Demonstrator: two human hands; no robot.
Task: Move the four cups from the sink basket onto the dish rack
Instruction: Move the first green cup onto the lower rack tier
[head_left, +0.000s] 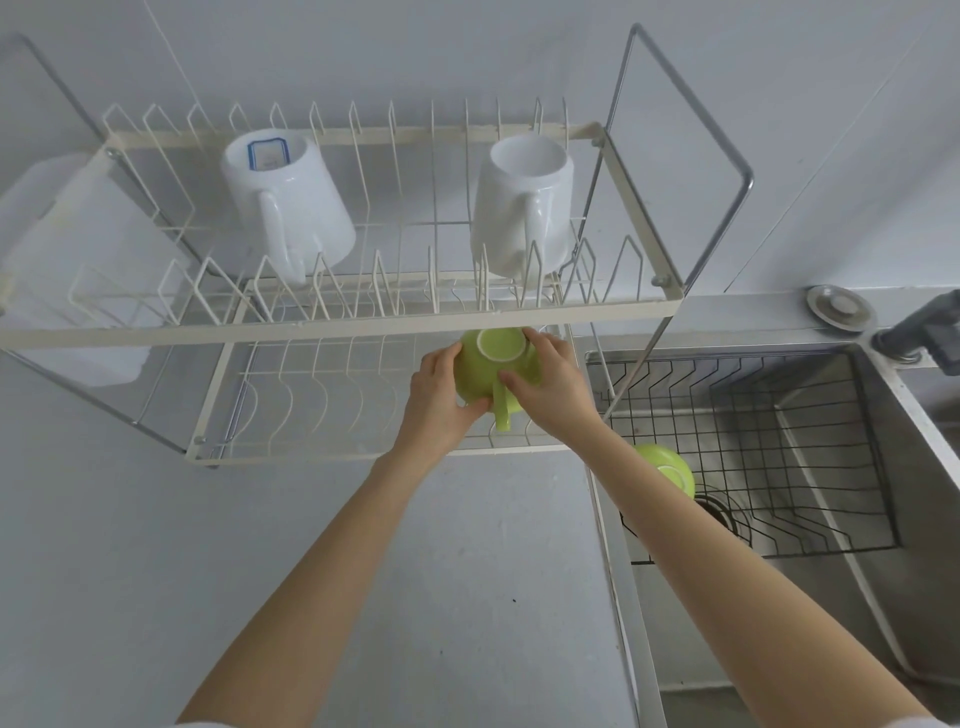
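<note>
A green cup (493, 374) is held upside down between both hands at the right end of the dish rack (332, 327), under the front rail of the upper tier and over the lower tier's wires. The left hand (436, 395) is closed on the cup's left side and rim; the right hand (550, 379) is wrapped over its right side, with fingers by the handle, which points toward the person. Both grips are shut on the cup, with nothing else held.

Two white mugs, one toward the left (288, 202) and one toward the right (522, 202), are already stood inverted on the upper tier. A second green cup (667, 467) is left in the sink basket (753, 441), near its front-left corner, partly hidden behind the right forearm.

Several risks can be judged from here. The cup's base could be knocked against the upper tier's rail, since little clearance is visible. If the cup is released before its rim is settled squarely on the wires, it could tip between them or slide off the lower tier's front edge onto the counter (260, 571). A wet glaze would make slipping likelier.

A blue-bordered label is seen on the left mug's base; its writing cannot be read. No other brand or text is visible.
</note>
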